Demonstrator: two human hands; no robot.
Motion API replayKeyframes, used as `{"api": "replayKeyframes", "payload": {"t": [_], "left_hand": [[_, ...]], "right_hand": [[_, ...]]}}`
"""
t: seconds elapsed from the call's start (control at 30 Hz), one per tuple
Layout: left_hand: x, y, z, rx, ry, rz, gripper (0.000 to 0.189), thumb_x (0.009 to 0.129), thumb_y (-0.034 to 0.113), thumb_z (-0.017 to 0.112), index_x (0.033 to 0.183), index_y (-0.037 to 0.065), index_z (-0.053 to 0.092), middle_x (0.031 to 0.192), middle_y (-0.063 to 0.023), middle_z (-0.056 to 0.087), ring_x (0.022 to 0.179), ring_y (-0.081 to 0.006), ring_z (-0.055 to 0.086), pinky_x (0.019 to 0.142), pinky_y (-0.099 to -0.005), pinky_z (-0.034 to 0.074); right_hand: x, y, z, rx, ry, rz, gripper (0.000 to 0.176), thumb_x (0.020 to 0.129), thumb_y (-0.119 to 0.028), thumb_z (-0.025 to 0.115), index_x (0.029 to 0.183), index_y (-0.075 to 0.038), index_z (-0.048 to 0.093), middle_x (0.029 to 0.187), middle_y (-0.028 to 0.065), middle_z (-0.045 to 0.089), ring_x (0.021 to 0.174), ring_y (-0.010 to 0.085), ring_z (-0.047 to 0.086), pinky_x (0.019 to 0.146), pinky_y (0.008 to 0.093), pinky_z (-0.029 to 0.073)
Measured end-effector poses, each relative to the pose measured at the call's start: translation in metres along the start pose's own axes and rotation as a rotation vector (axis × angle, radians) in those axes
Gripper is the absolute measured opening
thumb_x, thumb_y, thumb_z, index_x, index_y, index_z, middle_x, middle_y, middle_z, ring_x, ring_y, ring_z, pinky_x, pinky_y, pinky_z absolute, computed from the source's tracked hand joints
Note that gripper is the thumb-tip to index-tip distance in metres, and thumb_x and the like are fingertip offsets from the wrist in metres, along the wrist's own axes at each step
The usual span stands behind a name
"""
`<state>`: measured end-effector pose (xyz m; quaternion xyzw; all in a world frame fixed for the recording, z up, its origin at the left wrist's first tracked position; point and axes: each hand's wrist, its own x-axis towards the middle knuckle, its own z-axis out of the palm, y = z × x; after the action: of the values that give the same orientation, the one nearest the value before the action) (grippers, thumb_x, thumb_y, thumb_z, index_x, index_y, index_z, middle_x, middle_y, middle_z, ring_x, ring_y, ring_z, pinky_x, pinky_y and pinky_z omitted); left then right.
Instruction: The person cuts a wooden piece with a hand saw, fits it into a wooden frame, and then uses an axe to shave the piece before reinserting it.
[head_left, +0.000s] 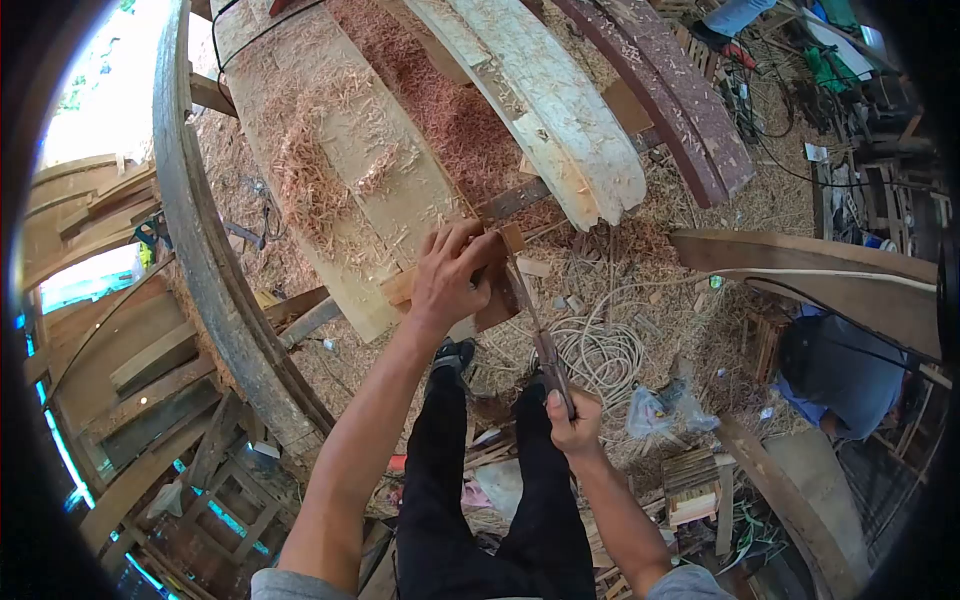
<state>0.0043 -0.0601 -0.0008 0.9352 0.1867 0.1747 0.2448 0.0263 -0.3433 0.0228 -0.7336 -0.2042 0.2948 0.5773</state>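
Note:
My right hand (575,422) is closed around the handle of a handsaw (549,362). Seen almost edge-on, the blade runs up and away toward the end of a wood strip (513,238). My left hand (450,272) wraps over this strip and presses it at the near end of a wide plank (370,150) strewn with shavings. Its fingers cover the strip's middle. Just below the left hand hangs a reddish-brown piece of wood (498,308), partly hidden.
Beyond the plank lie a whitish curved timber (570,120) and a dark red one (670,90). A long curved beam (215,240) stands at left. Coiled hose (605,355) lies on the shaving-covered ground. Another person (845,375) crouches at right.

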Motion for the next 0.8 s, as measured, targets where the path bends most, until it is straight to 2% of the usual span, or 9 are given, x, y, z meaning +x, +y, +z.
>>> {"api": "replayKeyframes", "payload": {"t": [0.1,0.3,0.43,0.53,0.6,0.7,0.8], "left_hand": [[0.000,0.000,-0.001,0.003,0.008,0.019,0.054,0.069,0.013,0.076,0.121,0.014,0.065,0.119,-0.0108,0.061,0.112,-0.0300,0.059,0.098,-0.0437,0.045],[-0.002,0.000,0.003,0.020,0.000,0.022,0.054,0.068,0.010,0.076,0.121,0.014,0.065,0.120,-0.0101,0.061,0.111,-0.0303,0.060,0.097,-0.0431,0.046],[-0.002,0.001,0.001,0.021,0.012,0.039,0.054,0.068,0.010,0.076,0.121,0.013,0.065,0.121,-0.0096,0.061,0.111,-0.0300,0.060,0.096,-0.0421,0.046],[0.001,0.002,-0.001,0.037,0.004,0.036,0.053,0.069,0.011,0.077,0.120,0.014,0.065,0.121,-0.0096,0.061,0.111,-0.0298,0.060,0.095,-0.0415,0.046],[-0.001,0.001,0.001,0.032,0.016,0.035,0.052,0.069,0.011,0.076,0.120,0.014,0.065,0.122,-0.0099,0.061,0.111,-0.0296,0.060,0.095,-0.0413,0.046],[-0.003,-0.002,0.004,0.000,0.010,0.029,0.068,0.057,0.002,0.070,0.124,0.013,0.065,0.124,-0.0116,0.059,0.113,-0.0338,0.058,0.098,-0.0468,0.046],[-0.005,-0.003,0.005,0.010,-0.010,0.014,0.062,0.061,0.005,0.074,0.122,0.012,0.065,0.123,-0.0116,0.059,0.113,-0.0339,0.058,0.099,-0.0463,0.046]], "right_hand": [[0.002,-0.003,-0.001,0.045,-0.002,0.082,0.044,0.097,-0.026,0.063,0.063,-0.002,0.048,0.056,0.0048,0.039,0.048,0.0156,0.038,0.048,0.0347,0.030],[-0.009,-0.017,-0.008,-0.027,-0.002,0.081,0.043,0.096,-0.025,0.064,0.062,-0.003,0.049,0.055,0.0043,0.041,0.048,0.0152,0.041,0.048,0.0343,0.032],[0.016,-0.031,-0.003,-0.058,-0.035,0.254,0.043,0.096,-0.026,0.064,0.063,-0.002,0.050,0.055,0.0059,0.041,0.047,0.0158,0.043,0.048,0.0349,0.035],[0.003,-0.030,-0.001,-0.095,0.020,0.135,0.043,0.096,-0.027,0.063,0.064,-0.001,0.052,0.054,0.0063,0.041,0.047,0.0144,0.043,0.048,0.0347,0.035],[0.001,-0.032,-0.008,-0.082,0.001,0.140,0.049,0.098,-0.033,0.061,0.061,-0.002,0.052,0.053,0.0012,0.045,0.049,0.0095,0.044,0.047,0.0310,0.033],[0.018,-0.036,-0.005,-0.127,-0.019,0.208,0.053,0.099,-0.037,0.059,0.059,-0.002,0.052,0.051,-0.0013,0.046,0.048,0.0075,0.044,0.046,0.0297,0.031],[0.014,-0.039,0.003,-0.090,0.029,0.172,0.053,0.099,-0.036,0.060,0.058,-0.003,0.052,0.050,-0.0012,0.046,0.047,0.0076,0.043,0.045,0.0295,0.030]]}}
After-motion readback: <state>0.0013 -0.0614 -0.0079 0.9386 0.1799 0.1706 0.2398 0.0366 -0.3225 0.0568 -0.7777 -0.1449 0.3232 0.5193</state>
